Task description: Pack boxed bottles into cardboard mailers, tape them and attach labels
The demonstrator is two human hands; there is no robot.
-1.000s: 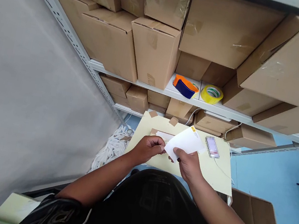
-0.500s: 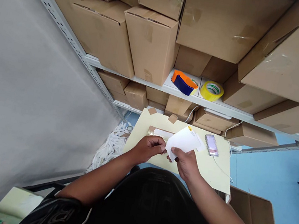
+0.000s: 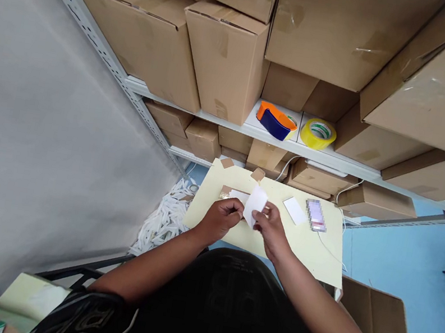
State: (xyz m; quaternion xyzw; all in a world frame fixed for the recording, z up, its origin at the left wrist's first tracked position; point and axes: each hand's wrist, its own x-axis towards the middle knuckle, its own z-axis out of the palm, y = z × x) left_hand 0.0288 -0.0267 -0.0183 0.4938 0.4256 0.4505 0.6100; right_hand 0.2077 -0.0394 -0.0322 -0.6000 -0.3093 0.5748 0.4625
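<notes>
Over the pale yellow table [image 3: 198, 208], my right hand [image 3: 272, 230] grips a white sheet of paper [image 3: 257, 201], thumb on the near face and fingers behind. The sheet stands tilted, its visible side plain white. At its lower left edge, my left hand [image 3: 220, 220] has its fingers curled into a pinch; what lies between the fingertips, if anything, is hidden. Behind the left hand lie white paper strips [image 3: 238, 195] on a brown piece, partly covered. To the right, a white card-like rectangle [image 3: 295, 210] lies flat beside a blurred-out phone [image 3: 315, 215].
Two brown cardboard scraps [image 3: 227, 163] lie at the table's back edge. A shelf [image 3: 343, 161] above holds an orange and blue tape dispenser [image 3: 276, 121], a yellow tape roll [image 3: 318, 134] and several cardboard boxes [image 3: 222, 64]. White strips [image 3: 162, 219] are heaped left of the table.
My right hand has turned the white sheet more upright and leftward, so its yellow printed mark no longer shows. The white rectangle on the table is now uncovered. My left hand has hardly moved.
</notes>
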